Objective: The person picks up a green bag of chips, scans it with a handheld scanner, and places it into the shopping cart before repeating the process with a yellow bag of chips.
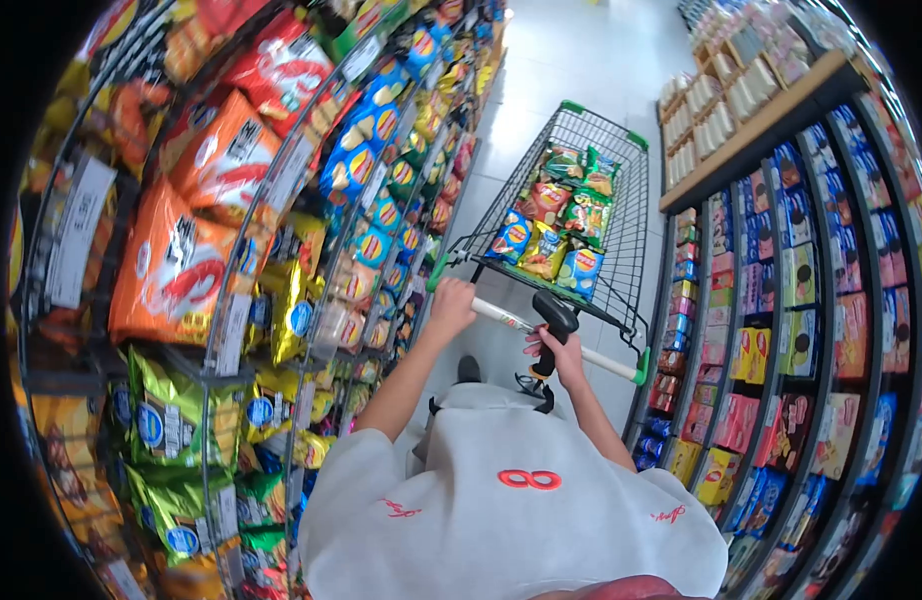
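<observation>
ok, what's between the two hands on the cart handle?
Head view: between the left hand and right hand runs a printed stretch of white handlebar, with a black object standing up by the right hand.

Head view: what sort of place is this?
Most likely a supermarket snack aisle. A shopping cart stands ahead with snack bags in it, price tags line the rack on the left, and packaged goods fill the shelves on the right.
</observation>
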`<state>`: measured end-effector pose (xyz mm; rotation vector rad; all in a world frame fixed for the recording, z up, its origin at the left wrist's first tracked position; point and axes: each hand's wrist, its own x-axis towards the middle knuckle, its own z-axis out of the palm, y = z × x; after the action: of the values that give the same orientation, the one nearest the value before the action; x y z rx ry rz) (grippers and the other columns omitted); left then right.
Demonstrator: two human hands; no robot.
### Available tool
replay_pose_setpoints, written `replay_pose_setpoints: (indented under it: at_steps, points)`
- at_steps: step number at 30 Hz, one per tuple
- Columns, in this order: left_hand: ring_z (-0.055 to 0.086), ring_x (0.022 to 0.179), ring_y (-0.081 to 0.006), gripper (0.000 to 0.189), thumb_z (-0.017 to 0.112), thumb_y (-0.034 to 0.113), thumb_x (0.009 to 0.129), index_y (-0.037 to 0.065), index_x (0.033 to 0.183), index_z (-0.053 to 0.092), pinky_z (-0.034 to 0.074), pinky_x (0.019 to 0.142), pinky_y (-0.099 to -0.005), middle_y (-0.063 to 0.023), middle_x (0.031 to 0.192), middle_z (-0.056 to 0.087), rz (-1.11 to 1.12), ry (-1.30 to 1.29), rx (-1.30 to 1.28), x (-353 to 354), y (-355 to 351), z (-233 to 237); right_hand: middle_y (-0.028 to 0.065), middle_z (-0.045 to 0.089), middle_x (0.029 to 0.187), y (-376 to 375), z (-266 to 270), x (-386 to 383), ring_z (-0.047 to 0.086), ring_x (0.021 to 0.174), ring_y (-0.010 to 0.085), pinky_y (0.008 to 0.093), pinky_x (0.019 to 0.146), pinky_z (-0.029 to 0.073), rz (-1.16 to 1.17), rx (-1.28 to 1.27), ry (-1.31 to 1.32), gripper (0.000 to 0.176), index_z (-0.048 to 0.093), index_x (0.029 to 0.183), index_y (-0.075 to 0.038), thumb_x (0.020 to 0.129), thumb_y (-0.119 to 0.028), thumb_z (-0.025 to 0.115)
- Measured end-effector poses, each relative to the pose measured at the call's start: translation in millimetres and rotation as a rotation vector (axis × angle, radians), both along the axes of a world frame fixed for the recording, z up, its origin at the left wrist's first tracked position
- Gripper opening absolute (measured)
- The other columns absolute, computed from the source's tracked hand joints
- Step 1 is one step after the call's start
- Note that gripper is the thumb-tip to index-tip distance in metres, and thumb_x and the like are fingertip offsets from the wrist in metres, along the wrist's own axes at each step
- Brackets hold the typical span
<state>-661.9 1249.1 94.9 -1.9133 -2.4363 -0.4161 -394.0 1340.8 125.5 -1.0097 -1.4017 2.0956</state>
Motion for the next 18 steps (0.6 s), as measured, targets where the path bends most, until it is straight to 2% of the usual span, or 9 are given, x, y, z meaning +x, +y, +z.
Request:
replay_pose_setpoints:
  at_steps: [1, 4, 7, 9, 10, 12, 15, 18]
  points:
    - [0.065, 0.085, -0.0305, 0.018, 0.077, 0.015, 0.061, 0.006, 0.074, 0.069, 0.045, 0.088, -0.0407, -0.0152, 0.079, 0.069, 0.05, -0.012, -0.039, 3, 10, 16, 0.0182, 0.072, 0.091, 3, -2, -4, 0.074, 0.075, 0.0247, 0.0314, 0.066, 0.057, -0.028, -0.002, 0.023, 0.029, 0.062, 0.106, 0.005, 0.096, -0.022, 0.064]
    - [0.067, 0.08, -0.0293, 0.011, 0.077, 0.016, 0.062, 0.008, 0.069, 0.072, 0.045, 0.087, -0.0394, -0.0142, 0.073, 0.069, 0.076, 0.008, -0.175, -5, 31, 24, 0.0174, 0.072, 0.087, 8, -5, -6, 0.073, 0.073, 0.0247, 0.0319, 0.065, 0.057, -0.173, 0.085, -0.05, 0.027, 0.063, 0.102, 0.005, 0.096, -0.021, 0.064]
    - [0.067, 0.079, -0.0277, 0.01, 0.078, 0.016, 0.064, 0.009, 0.069, 0.074, 0.043, 0.086, -0.0379, -0.0131, 0.074, 0.07, 0.102, 0.076, -0.146, -9, 44, 23, 0.0132, 0.071, 0.075, 20, -7, 12, 0.071, 0.067, 0.0205, 0.0321, 0.064, 0.056, -0.465, 0.331, -0.141, 0.026, 0.064, 0.096, 0.005, 0.093, -0.021, 0.067]
    - [0.067, 0.08, -0.027, 0.01, 0.079, 0.017, 0.065, 0.01, 0.07, 0.074, 0.042, 0.086, -0.0365, -0.0121, 0.073, 0.071, 0.121, 0.09, -0.164, -9, 55, 29, 0.0096, 0.069, 0.077, 39, -21, 34, 0.067, 0.068, 0.0168, 0.0304, 0.067, 0.054, -0.734, 0.393, -0.257, 0.023, 0.066, 0.092, 0.002, 0.093, -0.02, 0.068]
    - [0.067, 0.08, -0.027, 0.009, 0.078, 0.017, 0.065, 0.01, 0.07, 0.074, 0.042, 0.086, -0.0364, -0.012, 0.073, 0.071, 0.122, 0.082, -0.157, -10, 60, 30, 0.0084, 0.067, 0.079, 51, -23, 44, 0.065, 0.069, 0.0161, 0.0302, 0.067, 0.053, -0.811, 0.44, -0.325, 0.023, 0.067, 0.095, 0.002, 0.093, -0.021, 0.069]
    - [0.067, 0.08, -0.0268, 0.008, 0.078, 0.016, 0.066, 0.01, 0.07, 0.075, 0.042, 0.086, -0.0362, -0.0118, 0.073, 0.071, 0.126, 0.063, -0.143, -9, 70, 31, 0.0075, 0.067, 0.076, 80, -28, 58, 0.066, 0.067, 0.0162, 0.0295, 0.067, 0.052, -0.894, 0.575, -0.284, 0.024, 0.067, 0.094, 0.003, 0.093, -0.022, 0.068]
    - [0.068, 0.081, -0.0271, 0.007, 0.078, 0.015, 0.066, 0.01, 0.07, 0.075, 0.043, 0.084, -0.0365, -0.0123, 0.073, 0.071, 0.128, 0.065, -0.121, -10, 85, 23, 0.0069, 0.069, 0.071, 109, -22, 66, 0.067, 0.065, 0.016, 0.029, 0.066, 0.052, -0.756, 0.536, -0.519, 0.028, 0.07, 0.088, 0.002, 0.09, -0.026, 0.069]
    - [0.07, 0.081, -0.0281, 0.007, 0.077, 0.014, 0.068, 0.01, 0.073, 0.076, 0.044, 0.083, -0.0371, -0.0134, 0.077, 0.072, 0.118, 0.059, -0.16, -14, 105, 26, 0.007, 0.07, 0.065, 130, -24, 63, 0.07, 0.064, 0.0205, 0.0347, 0.063, 0.051, -0.697, 0.577, -0.615, 0.034, 0.076, 0.083, -0.005, 0.085, -0.038, 0.071]
